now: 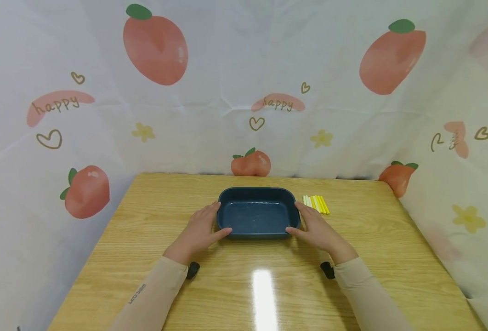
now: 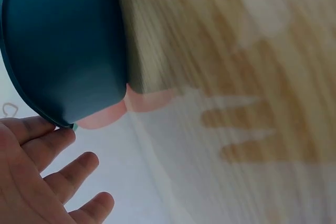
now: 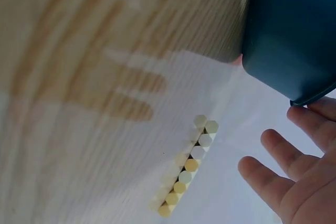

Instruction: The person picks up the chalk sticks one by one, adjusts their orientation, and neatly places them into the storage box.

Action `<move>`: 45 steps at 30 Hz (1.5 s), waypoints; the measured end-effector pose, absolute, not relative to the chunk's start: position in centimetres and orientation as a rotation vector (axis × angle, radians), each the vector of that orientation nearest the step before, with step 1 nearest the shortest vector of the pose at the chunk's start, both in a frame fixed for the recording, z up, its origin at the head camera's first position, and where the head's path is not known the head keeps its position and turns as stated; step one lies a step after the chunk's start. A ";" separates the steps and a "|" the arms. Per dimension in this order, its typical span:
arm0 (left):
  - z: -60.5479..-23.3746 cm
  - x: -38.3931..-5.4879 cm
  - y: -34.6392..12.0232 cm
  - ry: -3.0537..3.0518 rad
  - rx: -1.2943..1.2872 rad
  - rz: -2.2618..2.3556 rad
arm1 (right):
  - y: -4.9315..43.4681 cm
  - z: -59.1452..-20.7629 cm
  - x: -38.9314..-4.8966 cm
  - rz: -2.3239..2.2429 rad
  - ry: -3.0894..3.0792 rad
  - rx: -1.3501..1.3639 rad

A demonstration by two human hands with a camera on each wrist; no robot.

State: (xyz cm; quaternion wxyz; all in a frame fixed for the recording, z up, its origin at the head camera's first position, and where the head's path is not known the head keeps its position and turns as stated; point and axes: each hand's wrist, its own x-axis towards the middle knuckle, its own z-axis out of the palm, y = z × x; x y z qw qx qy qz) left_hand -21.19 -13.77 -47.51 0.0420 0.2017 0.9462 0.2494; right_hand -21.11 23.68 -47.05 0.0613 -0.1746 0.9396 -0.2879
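A dark blue rectangular box [image 1: 258, 236] with rounded corners and an open top stands near the far side of the wooden table, nothing inside it. My left hand [image 1: 198, 232] holds its left end, thumb at the front corner and fingertips along the side rim. At the opposite end my right hand [image 1: 316, 229] holds it the same way. In the left wrist view, the index and middle fingertips meet the box's rim while the other fingers [image 2: 79, 176] stretch out free. The right wrist view shows a similar contact, with two fingers [image 3: 270, 182] spread away from the box.
Right of the box lies a tidy row of white and yellow chalk sticks [image 1: 316, 204], close behind my right hand. A white cloth [image 1: 211, 138] printed with peaches hangs along the back and sides of the table [image 1: 153, 207].
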 end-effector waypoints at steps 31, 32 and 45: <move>-46.5 -21.3 -13.3 2.876 0.532 0.758 | 24.9 -44.7 -21.1 -0.876 2.821 -0.588; -46.5 -21.3 -13.3 2.875 0.527 0.755 | 25.1 -44.6 -21.1 -0.876 2.824 -0.580; -46.4 -21.4 -13.3 2.869 0.506 0.755 | 27.5 -43.2 -21.8 -0.953 2.895 -0.432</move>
